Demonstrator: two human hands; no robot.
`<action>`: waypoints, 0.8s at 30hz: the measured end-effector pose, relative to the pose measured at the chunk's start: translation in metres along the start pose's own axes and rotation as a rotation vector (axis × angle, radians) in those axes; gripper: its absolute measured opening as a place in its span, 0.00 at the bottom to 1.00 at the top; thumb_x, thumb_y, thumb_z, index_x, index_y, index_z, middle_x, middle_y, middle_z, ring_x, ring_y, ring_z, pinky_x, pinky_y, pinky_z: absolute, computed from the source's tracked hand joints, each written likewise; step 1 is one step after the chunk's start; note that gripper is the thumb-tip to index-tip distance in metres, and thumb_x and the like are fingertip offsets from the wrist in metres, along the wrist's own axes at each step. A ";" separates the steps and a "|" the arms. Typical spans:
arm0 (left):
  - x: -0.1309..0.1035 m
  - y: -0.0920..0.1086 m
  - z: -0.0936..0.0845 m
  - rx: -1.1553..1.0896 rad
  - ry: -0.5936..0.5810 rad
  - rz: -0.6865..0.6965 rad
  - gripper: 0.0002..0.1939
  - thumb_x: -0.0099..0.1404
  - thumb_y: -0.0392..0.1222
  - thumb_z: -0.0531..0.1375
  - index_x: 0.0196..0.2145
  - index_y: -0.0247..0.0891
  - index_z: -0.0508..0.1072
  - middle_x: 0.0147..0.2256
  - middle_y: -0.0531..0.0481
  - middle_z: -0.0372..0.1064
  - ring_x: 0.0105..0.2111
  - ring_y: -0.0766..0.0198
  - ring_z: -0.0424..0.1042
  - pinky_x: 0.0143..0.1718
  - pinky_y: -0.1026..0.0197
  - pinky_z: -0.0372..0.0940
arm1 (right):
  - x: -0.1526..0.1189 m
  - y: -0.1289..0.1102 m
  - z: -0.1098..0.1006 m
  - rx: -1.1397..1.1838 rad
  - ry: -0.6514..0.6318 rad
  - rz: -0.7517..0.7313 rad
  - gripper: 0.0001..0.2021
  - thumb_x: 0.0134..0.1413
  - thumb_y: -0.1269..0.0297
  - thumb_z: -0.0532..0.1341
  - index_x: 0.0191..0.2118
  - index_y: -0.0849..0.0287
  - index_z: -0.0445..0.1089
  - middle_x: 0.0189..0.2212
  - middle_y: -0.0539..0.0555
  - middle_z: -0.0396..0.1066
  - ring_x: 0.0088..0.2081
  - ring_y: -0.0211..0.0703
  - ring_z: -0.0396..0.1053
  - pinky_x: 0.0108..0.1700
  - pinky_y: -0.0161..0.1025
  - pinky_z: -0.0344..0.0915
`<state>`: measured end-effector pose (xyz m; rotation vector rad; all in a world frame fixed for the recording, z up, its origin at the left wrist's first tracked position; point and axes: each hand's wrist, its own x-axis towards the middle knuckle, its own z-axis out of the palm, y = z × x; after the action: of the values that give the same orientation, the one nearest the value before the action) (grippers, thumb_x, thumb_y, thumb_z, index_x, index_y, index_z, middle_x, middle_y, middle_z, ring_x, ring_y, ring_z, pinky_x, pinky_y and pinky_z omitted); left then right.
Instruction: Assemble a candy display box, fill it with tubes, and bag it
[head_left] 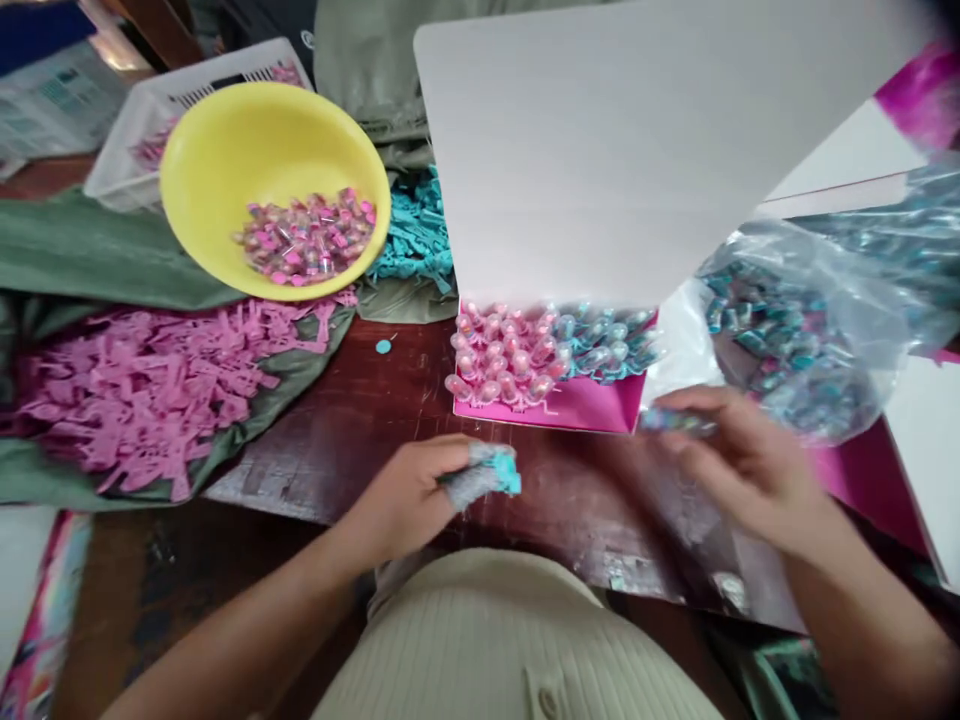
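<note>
My left hand (420, 490), with grey wrapping on its fingertips, pinches a small teal plastic piece (507, 472) above the table front. Over to the right, my right hand (750, 465) grips a small clear capsule with bluish contents (679, 421); motion blurs it. Between and beyond both hands stands an open pink box (592, 405) with its white lid (600, 150) raised. Inside it, pink capsule pieces (506, 355) fill the left side and teal capsule pieces (607, 340) stand at the back right. The box's front right corner shows bare pink bottom.
A yellow bowl (225, 130) of pink-capped capsules sits at the back left. Pink plastic pieces (165, 385) are heaped on green cloth, teal pieces (412, 230) behind. A clear bag (862, 350) of teal capsules lies right. One teal disc (383, 347) rests on the table (315, 440).
</note>
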<state>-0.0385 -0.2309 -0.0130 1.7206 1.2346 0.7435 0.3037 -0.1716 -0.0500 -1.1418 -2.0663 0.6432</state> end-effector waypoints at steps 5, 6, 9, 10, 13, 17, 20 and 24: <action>0.022 -0.002 0.038 -0.052 -0.112 -0.013 0.11 0.72 0.44 0.60 0.44 0.41 0.81 0.42 0.50 0.80 0.43 0.62 0.77 0.47 0.61 0.69 | 0.002 -0.049 0.040 0.132 -0.235 -0.262 0.12 0.67 0.67 0.61 0.54 0.52 0.67 0.45 0.53 0.76 0.44 0.41 0.76 0.47 0.37 0.72; 0.024 -0.001 0.041 -0.008 -0.113 0.011 0.10 0.72 0.42 0.60 0.43 0.41 0.81 0.41 0.50 0.79 0.41 0.62 0.77 0.45 0.61 0.68 | 0.003 -0.049 0.042 0.124 -0.234 -0.286 0.12 0.67 0.68 0.61 0.54 0.53 0.67 0.45 0.53 0.76 0.46 0.41 0.75 0.50 0.37 0.71; 0.026 0.000 0.045 0.159 -0.090 0.088 0.09 0.70 0.36 0.59 0.37 0.38 0.81 0.35 0.51 0.76 0.35 0.64 0.73 0.38 0.63 0.66 | 0.001 -0.041 0.042 0.092 -0.209 -0.307 0.12 0.68 0.69 0.60 0.55 0.55 0.67 0.47 0.54 0.76 0.50 0.40 0.74 0.53 0.36 0.70; 0.026 -0.001 0.047 0.207 -0.072 0.111 0.10 0.69 0.34 0.58 0.35 0.38 0.80 0.34 0.51 0.75 0.34 0.65 0.72 0.36 0.64 0.65 | 0.000 -0.039 0.042 0.087 -0.199 -0.309 0.12 0.68 0.69 0.60 0.54 0.55 0.67 0.47 0.55 0.76 0.50 0.40 0.74 0.53 0.36 0.70; 0.025 -0.006 0.057 0.310 0.006 0.180 0.11 0.66 0.28 0.56 0.34 0.37 0.78 0.37 0.51 0.76 0.36 0.65 0.73 0.37 0.64 0.64 | -0.005 -0.036 0.047 0.115 -0.184 -0.217 0.08 0.69 0.66 0.59 0.51 0.56 0.69 0.43 0.53 0.77 0.43 0.39 0.76 0.46 0.35 0.71; 0.030 -0.015 0.068 0.430 0.052 0.264 0.16 0.64 0.25 0.55 0.42 0.38 0.78 0.45 0.49 0.78 0.43 0.60 0.75 0.43 0.61 0.66 | -0.008 -0.041 0.054 0.229 -0.232 0.087 0.10 0.71 0.57 0.56 0.46 0.56 0.71 0.27 0.47 0.74 0.26 0.36 0.71 0.30 0.33 0.66; 0.037 -0.016 0.066 0.426 0.048 0.242 0.13 0.67 0.29 0.55 0.42 0.39 0.78 0.44 0.49 0.77 0.42 0.60 0.75 0.43 0.60 0.66 | -0.002 -0.038 0.042 0.272 -0.227 0.128 0.14 0.70 0.53 0.57 0.48 0.56 0.71 0.33 0.50 0.76 0.33 0.39 0.75 0.35 0.35 0.70; 0.043 -0.013 0.057 0.236 -0.020 0.133 0.12 0.72 0.37 0.54 0.41 0.39 0.77 0.37 0.50 0.75 0.37 0.62 0.73 0.40 0.61 0.65 | 0.027 0.014 -0.011 0.010 0.127 0.151 0.17 0.69 0.50 0.56 0.55 0.54 0.68 0.46 0.56 0.77 0.44 0.47 0.75 0.44 0.43 0.72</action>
<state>0.0180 -0.2063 -0.0510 2.0134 1.2434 0.6767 0.3094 -0.1400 -0.0436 -1.3079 -1.8816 0.6341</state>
